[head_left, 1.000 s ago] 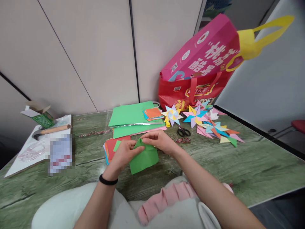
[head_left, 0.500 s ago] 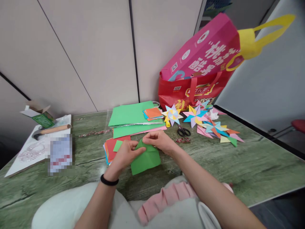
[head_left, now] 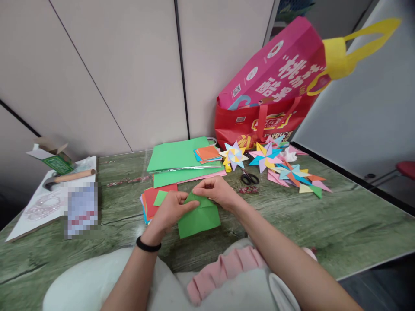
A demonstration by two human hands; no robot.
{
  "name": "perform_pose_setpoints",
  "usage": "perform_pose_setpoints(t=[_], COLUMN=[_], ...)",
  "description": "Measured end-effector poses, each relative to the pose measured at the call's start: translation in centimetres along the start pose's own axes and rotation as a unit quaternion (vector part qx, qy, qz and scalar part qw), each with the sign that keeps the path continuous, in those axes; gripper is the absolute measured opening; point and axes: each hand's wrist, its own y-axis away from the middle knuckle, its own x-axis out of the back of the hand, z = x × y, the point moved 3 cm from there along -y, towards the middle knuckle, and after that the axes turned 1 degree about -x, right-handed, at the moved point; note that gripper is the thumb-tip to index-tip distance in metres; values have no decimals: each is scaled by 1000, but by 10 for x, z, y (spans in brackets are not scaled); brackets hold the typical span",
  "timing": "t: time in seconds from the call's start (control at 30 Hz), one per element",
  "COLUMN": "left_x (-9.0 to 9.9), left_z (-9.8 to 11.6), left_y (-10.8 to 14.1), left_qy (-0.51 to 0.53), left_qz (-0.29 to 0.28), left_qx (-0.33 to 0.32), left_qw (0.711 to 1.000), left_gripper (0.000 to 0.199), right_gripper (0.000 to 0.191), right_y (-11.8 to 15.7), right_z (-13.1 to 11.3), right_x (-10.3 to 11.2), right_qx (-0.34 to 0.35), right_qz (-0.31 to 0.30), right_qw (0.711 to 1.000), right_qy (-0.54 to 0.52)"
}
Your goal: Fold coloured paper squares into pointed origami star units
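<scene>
A green sheet of paper (head_left: 199, 220), with its far part folded over, is held just above the table in front of me. My left hand (head_left: 173, 209) pinches its left side between thumb and fingers. At the far edge my right hand (head_left: 215, 190) grips the folded part, the thumb and fingertips pressed together. Left of the sheet lies a stack of coloured paper squares (head_left: 164, 196), red on top, with a small green piece (head_left: 160, 198) on it. My left hand partly covers that stack.
Behind are large green sheets (head_left: 175, 155) with small orange-topped squares (head_left: 209, 153). Black scissors (head_left: 249, 177) and folded paper stars (head_left: 266, 156) lie to the right, before a red bag (head_left: 240, 125). A hammer (head_left: 71, 176) rests on a white board (head_left: 35, 216) at left.
Both hands keep their hold on the green paper. Its near right corner has shifted very slightly to the right; little else differs.
</scene>
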Motion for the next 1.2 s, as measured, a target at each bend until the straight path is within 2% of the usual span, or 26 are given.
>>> perform_pose_setpoints(t=[0.17, 0.37, 0.77, 0.97, 1.2], left_x=[0, 3, 2, 1, 0], left_z=[2, 3, 0, 1, 1], left_y=[1, 2, 3, 3, 3], left_qy=[28, 77, 140, 132, 159], left_qz=[14, 8, -4, 14, 7], left_qx=[7, 28, 61, 63, 69], left_qw=[999, 997, 988, 989, 985], left_gripper=[45, 38, 38, 39, 36], right_gripper=[29, 31, 34, 35, 34], right_y=[0, 4, 0, -1, -1], right_z=[-2, -7, -1, 1, 2], right_x=[1, 4, 3, 4, 3], right_qx=[22, 5, -7, -3, 1], right_qz=[5, -44, 2, 9, 10], right_qw=[1000, 997, 1000, 1000, 1000], right_qy=[-13, 57, 21, 14, 13])
